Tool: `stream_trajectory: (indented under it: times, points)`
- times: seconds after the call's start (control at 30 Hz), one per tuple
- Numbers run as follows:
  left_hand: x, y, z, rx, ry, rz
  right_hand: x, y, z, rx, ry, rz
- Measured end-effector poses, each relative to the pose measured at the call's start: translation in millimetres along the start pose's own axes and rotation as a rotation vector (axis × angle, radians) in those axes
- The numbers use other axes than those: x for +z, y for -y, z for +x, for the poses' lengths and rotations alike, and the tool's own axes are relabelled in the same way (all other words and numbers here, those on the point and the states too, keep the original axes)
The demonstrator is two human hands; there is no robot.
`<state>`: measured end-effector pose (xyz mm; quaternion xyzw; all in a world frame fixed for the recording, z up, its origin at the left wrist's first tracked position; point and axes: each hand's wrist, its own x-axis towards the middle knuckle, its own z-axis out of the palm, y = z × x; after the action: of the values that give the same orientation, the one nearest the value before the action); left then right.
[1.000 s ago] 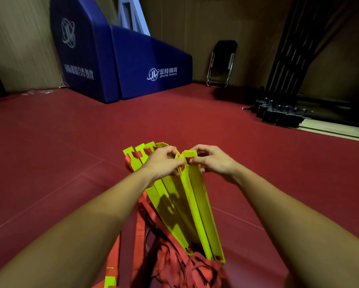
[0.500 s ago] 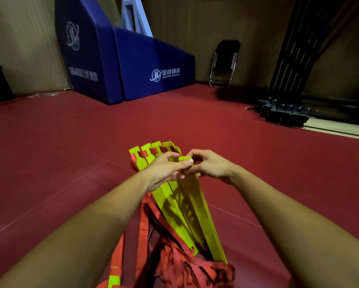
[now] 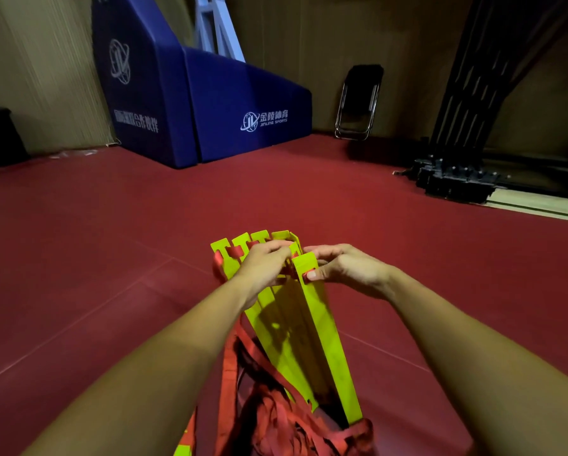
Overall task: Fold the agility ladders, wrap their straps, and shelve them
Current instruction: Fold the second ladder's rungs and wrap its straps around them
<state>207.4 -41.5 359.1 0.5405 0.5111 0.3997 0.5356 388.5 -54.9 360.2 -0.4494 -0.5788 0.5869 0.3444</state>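
I saw the agility ladder's yellow rungs (image 3: 325,340) gathered into a fanned bundle in front of me, raised off the red floor (image 3: 111,258) and tilted away, their notched top ends up between both hands; the left hand (image 3: 262,268) gripped the bundle near its top, fingers curled over the upper ends of several rungs; the right hand (image 3: 345,268) pinched the top of the nearest rung, its thumb (image 3: 312,274) pressed on a bit of red webbing at that rung's notch, so neither hand was free; about 4 further rung tips stood fanned to the left of the left hand, with red strap showing in their slots; the lower ends of the rungs converged down into a loose tangle of red straps (image 3: 276,422), which hung and bunched beneath the bundle between my forearms; further off, a blue padded base (image 3: 243,103) with white lettering stood against the wall; a folded black chair (image 3: 358,103) leaned on the wall to its right; a black metal frame (image 3: 456,179) sat at the floor's far right edge.
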Motion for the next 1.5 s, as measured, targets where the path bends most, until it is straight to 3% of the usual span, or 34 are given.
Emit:
stream_trajectory:
  times: [0.13,0.23,0.47,0.73,0.97,1.27,1.5]
  points:
    - [2,-1,0,-0.001,0.128,0.067,-6,-3,1,-0.027,-0.01,0.036]
    - [3,-1,1,0.008,0.124,0.042,-7,-3,-1,-0.03,-0.023,0.019]
    - [8,8,14,0.013,-0.164,-0.017,1,3,4,-0.04,-0.146,-0.097]
    - [-9,5,10,-0.043,0.063,-0.009,8,2,4,-0.065,-0.21,-0.184]
    - [-22,13,10,0.005,0.125,0.038,7,3,-2,-0.015,-0.068,-0.116]
    - [-9,1,-2,-0.016,0.196,-0.068,11,-5,6,0.039,-0.01,-0.045]
    - [-7,1,-5,-0.01,0.132,-0.037,18,-1,6,0.019,-0.05,-0.091]
